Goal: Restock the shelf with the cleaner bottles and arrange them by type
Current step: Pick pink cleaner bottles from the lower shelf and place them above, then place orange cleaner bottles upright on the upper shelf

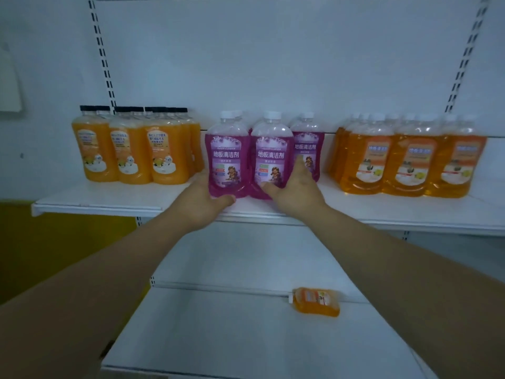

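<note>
My left grip [203,199] clasps the left purple clear-plastic cleaner bottle [228,160], right grip [296,184] clasps the middle purple bottle [272,157] beside it

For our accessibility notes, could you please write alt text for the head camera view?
A person's left hand and right hand each grip one of two front purple bottles on the upper shelf, between black-capped orange bottles at left and white-capped orange bottles at right. One loose orange bottle lies on the lower shelf.
</note>
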